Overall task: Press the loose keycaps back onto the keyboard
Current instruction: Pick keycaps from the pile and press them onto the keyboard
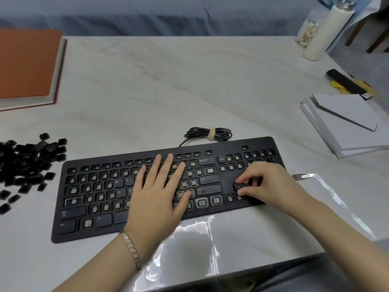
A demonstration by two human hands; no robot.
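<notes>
Head view, step in hand: I judge I am seating one keycap in the arrow cluster, with most of the job yet to do.
Right grip [267,184]: fingers curled, thumb below and fingertips above, pinching the arrow keycap [239,186] against its socket.
Left grip [156,192]: flat and relaxed, fingers straight and spread over the middle keys, holding nothing, steadying the board.
Keyboard [259,144]: lies on the tabletop [147,91] right before me. Most sockets are bare, and only a few caps, such as Backspace, Enter and some letters, are on.
Loose keycaps [27,163]: a black heap on the tabletop, off the board's left end and well apart from my right grip.
Next move: it likely calls for a straight downward push until the cap sits level, then a reach to the heap for the next cap, matched to its socket.
Risk: a tilted cap could jam or bend its clip.
Hidden: my fingers cover the cap's edges, so I cannot tell whether it is fully seated. My left palm hides the keys beneath it.
Hard to read: the legends in the heap are too small and dark, and the heap is cut off at the frame's left edge.
</notes>
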